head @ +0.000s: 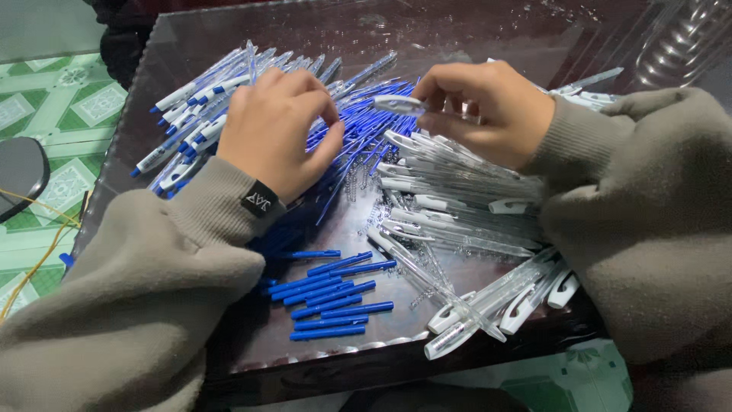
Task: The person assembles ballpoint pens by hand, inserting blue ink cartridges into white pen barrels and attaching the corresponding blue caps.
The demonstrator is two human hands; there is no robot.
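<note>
Nearest me, my grey sleeves frame the dark table. My right hand pinches a clear pen barrel by its white end, above the clear barrel pile. My left hand has fingertips closed together over the blue refills; whether they grip one I cannot tell. I judge this mid-assembly: next, a refill must line up with the barrel's opening.

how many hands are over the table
2: the left hand over the blue refills, the right hand holding a clear pen barrel above the barrel pile.
</note>
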